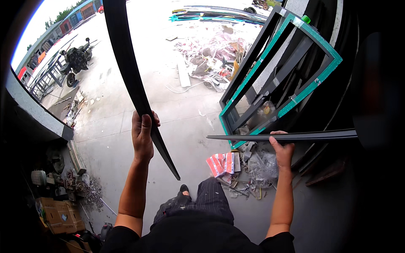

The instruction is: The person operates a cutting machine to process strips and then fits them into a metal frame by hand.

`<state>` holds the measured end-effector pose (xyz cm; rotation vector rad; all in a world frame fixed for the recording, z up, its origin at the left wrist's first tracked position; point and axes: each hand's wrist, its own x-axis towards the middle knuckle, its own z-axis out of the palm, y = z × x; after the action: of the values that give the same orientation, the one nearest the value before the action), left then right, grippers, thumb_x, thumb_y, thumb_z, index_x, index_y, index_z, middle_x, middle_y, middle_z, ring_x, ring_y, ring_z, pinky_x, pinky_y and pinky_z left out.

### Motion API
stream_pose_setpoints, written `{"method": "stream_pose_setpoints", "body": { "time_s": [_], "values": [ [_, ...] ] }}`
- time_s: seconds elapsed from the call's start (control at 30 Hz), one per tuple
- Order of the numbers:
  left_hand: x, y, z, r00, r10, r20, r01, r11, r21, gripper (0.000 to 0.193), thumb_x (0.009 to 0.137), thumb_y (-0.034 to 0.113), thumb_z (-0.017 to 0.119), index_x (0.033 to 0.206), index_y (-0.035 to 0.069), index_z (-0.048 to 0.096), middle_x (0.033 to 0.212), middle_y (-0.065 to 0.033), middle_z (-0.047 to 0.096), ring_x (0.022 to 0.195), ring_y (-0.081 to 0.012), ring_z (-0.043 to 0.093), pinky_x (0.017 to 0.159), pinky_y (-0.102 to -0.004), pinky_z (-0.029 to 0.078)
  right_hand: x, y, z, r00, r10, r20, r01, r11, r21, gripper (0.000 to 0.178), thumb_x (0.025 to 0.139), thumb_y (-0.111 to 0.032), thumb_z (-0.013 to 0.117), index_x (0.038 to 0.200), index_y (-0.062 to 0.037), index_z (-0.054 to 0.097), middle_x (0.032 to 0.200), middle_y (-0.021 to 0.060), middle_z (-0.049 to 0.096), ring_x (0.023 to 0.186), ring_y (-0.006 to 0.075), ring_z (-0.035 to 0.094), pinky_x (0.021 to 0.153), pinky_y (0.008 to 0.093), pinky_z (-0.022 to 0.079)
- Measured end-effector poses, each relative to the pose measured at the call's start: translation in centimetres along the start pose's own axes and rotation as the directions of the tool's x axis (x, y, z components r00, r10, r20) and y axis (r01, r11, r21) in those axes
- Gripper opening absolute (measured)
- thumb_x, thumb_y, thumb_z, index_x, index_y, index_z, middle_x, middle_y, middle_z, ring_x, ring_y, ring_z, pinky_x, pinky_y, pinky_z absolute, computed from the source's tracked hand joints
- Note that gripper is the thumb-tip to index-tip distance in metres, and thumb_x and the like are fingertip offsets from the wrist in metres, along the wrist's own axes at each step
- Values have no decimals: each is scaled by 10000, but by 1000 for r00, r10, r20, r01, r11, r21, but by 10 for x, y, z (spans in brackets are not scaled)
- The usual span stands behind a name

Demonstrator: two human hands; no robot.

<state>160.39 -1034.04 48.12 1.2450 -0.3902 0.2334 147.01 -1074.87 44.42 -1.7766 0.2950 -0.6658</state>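
Note:
My left hand (143,133) is closed round a long dark profile bar (128,63), which slants from the top edge of the view down to a point above my foot. In my right hand (282,149) is a second dark bar (320,136), held nearly level and reaching toward the right rim. The thumb lies along its near side; its other fingers are partly hidden by the bar. The two bars are apart from each other. Behind the right-hand bar leans a dark window frame (331,63) edged with green tape.
Red-and-white packets (220,164) and crumpled clear plastic (263,168) lie on the floor near my feet. A rubble heap (217,55) is farther out, with stacked strips (215,14) behind. A motorcycle (76,61) stands far left; cardboard boxes (61,215) sit near left.

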Motion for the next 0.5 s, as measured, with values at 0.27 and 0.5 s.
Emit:
{"method": "stream_pose_setpoints", "body": {
  "time_s": [0.27, 0.5],
  "values": [
    [179, -130, 110, 940, -247, 234, 225, 968, 115, 255, 921, 241, 699, 1014, 52, 555, 768, 31, 522, 659, -49, 459, 596, -214, 381, 165, 88, 45, 992, -28, -120, 14, 993, -115, 218, 784, -45, 773, 950, -15, 635, 879, 32, 665, 806, 105, 620, 744, 263, 511],
    [319, -205, 221, 811, -324, 487, 247, 945, 216, 216, 915, 191, 699, 1045, 27, 642, 643, 68, 480, 592, -26, 431, 544, -213, 329, 318, 115, 124, 947, -240, -211, 148, 914, -377, 263, 860, -225, 716, 959, 2, 626, 825, 142, 664, 790, 352, 653, 708, 403, 510]
  ]
}}
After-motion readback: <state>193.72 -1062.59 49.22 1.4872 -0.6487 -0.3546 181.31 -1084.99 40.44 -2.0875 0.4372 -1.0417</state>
